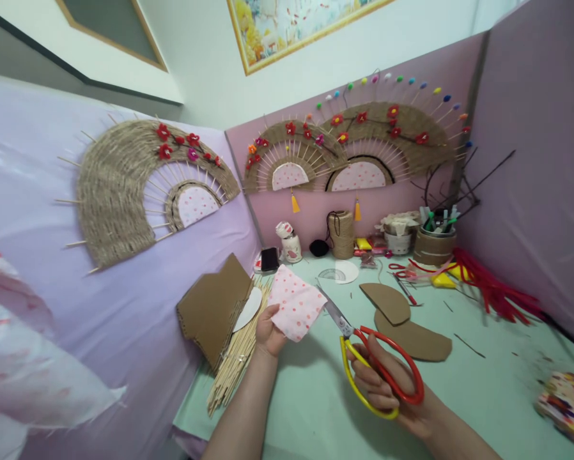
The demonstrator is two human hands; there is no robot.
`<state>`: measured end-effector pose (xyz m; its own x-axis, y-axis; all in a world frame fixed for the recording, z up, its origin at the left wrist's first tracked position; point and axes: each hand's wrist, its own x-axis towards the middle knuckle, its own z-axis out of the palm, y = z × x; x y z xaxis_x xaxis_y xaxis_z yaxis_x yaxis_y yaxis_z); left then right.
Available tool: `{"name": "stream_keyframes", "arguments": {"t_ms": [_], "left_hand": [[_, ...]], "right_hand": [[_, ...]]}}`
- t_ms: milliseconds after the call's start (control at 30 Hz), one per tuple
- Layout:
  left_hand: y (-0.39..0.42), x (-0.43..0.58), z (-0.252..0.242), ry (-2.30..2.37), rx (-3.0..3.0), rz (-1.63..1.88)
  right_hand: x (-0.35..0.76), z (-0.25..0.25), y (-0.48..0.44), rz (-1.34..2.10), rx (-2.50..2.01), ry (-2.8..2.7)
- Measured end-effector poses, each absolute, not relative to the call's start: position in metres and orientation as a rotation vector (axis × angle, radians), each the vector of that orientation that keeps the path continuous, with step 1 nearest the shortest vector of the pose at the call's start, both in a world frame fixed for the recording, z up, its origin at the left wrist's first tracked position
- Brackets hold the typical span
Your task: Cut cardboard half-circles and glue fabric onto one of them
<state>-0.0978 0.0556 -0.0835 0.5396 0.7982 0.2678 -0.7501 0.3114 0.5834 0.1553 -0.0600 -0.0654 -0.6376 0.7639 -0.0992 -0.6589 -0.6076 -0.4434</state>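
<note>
My left hand pinches a small piece of pale pink fabric with red dots, held up over the table. In my right hand is a pair of scissors with one red and one yellow handle, the fingers through the loops. The blades point up and left, their tips close to the fabric's right corner; whether they touch it I cannot tell. Under and beside my left arm lies a bundle of thin wooden sticks, with a piece of brown cardboard and a white half-disc on it.
Cardboard half-discs lie right of centre, near a clear protractor. Twine, a jar of pens and red strips stand or lie at the back. Woven fans hang on the walls. Dotted cloth hangs at left.
</note>
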Motion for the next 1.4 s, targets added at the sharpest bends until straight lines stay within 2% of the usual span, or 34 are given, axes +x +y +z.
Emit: {"name": "stream_keyframes", "arguments": {"t_ms": [367,1400], "left_hand": [[0.055,-0.100,-0.084,0.112,0.757,1.035],[0.043,-0.101,-0.078,0.154,0.722,1.003]], "right_hand": [[0.153,-0.058,-0.067,2.096,-0.487,-0.683],[0.149,-0.059,-0.074,2.195,-0.140,-0.848]]}}
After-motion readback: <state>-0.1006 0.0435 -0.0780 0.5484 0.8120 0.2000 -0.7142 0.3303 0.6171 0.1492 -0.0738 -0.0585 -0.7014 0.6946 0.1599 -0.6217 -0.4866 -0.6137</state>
